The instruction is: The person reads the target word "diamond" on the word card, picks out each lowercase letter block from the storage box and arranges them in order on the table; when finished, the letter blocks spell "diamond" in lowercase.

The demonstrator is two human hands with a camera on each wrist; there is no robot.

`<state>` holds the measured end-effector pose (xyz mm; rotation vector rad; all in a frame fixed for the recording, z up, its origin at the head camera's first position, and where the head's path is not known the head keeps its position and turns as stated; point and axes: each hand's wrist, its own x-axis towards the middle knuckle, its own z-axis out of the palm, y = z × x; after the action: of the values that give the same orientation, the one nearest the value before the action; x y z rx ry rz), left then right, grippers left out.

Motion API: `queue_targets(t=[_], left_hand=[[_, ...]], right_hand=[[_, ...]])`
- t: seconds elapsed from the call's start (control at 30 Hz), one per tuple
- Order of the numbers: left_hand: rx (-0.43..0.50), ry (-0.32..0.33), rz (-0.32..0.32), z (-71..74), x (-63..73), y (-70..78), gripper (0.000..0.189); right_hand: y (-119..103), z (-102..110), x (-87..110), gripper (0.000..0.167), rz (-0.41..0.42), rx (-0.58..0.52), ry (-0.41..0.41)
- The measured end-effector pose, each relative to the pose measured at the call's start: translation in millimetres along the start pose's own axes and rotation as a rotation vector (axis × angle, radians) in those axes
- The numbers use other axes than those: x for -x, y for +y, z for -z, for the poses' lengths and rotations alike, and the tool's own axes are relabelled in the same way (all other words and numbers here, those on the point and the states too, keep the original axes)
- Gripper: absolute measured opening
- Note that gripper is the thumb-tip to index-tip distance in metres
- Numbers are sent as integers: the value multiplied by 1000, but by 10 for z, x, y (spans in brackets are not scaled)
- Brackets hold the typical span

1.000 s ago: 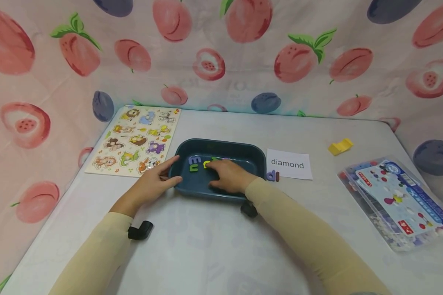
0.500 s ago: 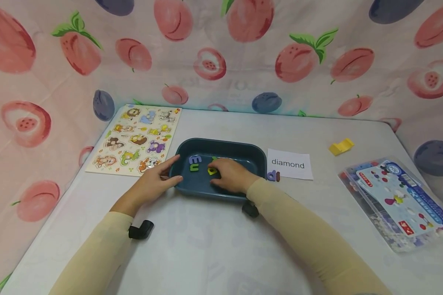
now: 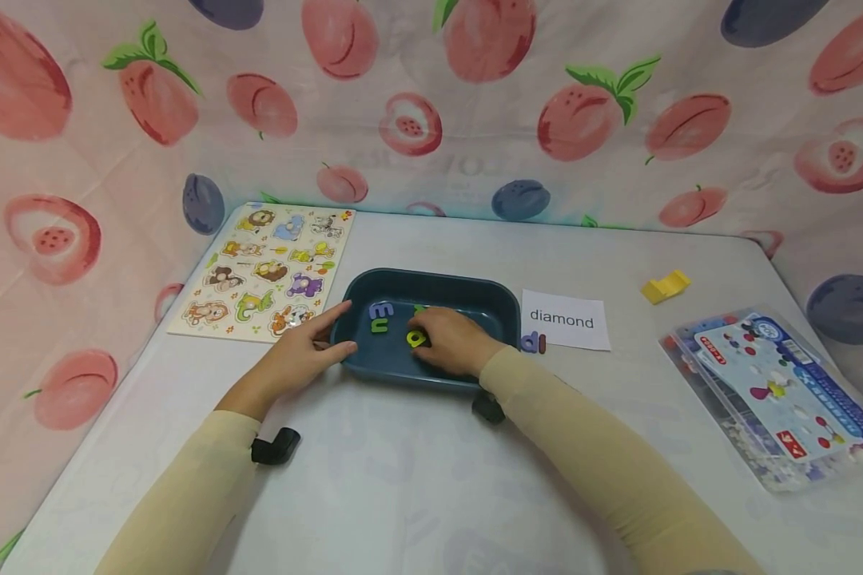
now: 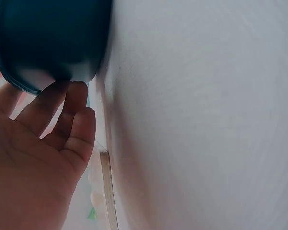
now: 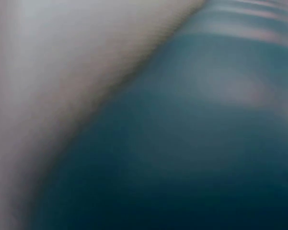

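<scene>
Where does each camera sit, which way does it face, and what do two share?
Head: worn on the head, facing forward and down at the tray; left hand, right hand and sleeves show.
Left wrist: worn there, facing the tray's end and white tabletop; the left hand shows.
Right wrist: worn there, facing a blurred teal surface, likely the tray; no hand discernible.
Head and left wrist share the left hand at the tray.
</scene>
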<state>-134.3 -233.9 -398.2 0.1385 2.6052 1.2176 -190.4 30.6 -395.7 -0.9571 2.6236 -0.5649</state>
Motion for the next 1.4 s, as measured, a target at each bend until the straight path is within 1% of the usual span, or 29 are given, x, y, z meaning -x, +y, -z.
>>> queue_targets(t=[0.3,0.5,0.63,0.77,0.9,1.2,1.4], left_hand=[[9,-4,-3,14,-3,2,75],[8,-4,-3,5,8,10,76],[2,2,-1,11,-3,16,74],[-2,3,2,12,-10,15,74],[-4,2,4,4,-3,8,74],[-2,6,4,0,-2,12,74],[3,4,-5,-5,-2,9,75]], right_hand=[[5,0,-4,43,40,-2,-30],[6,-16,-7,46,24,-20,-18],[1,-22,-24,45,16,19,-6],[0,-31,-40,41,24,48,4],[2,-37,-40,36,24,35,2],[7,-26,-40,37,26,10,7],[5,-18,-35,32,31,11,12]])
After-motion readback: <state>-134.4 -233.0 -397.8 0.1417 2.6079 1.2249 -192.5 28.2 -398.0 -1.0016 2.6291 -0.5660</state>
